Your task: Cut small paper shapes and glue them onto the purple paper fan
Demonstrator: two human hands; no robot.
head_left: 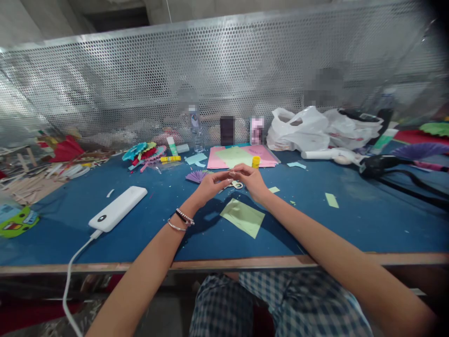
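My left hand (pixel 212 184) and my right hand (pixel 250 180) meet at the fingertips above the blue table, fingers bent and pressed together. Whatever sits between them is too small or hidden to make out. Just below and behind the fingers lie white-handled scissors (pixel 237 185), partly covered by the hands. A purple pleated paper fan (pixel 197 176) rests beside my left hand. Nearer to me, between my forearms, is a creased light green sheet of paper (pixel 242 218). Behind my right hand stands a yellow glue stick cap or tube (pixel 256 162).
Pink paper sheets (pixel 213 159) lie farther back. A white power bank (pixel 118 209) with a cable is at the left. White plastic bags (pixel 298 128) and a black-strapped item (pixel 382 168) occupy the right. A perforated metal panel (pixel 224 70) closes off the back.
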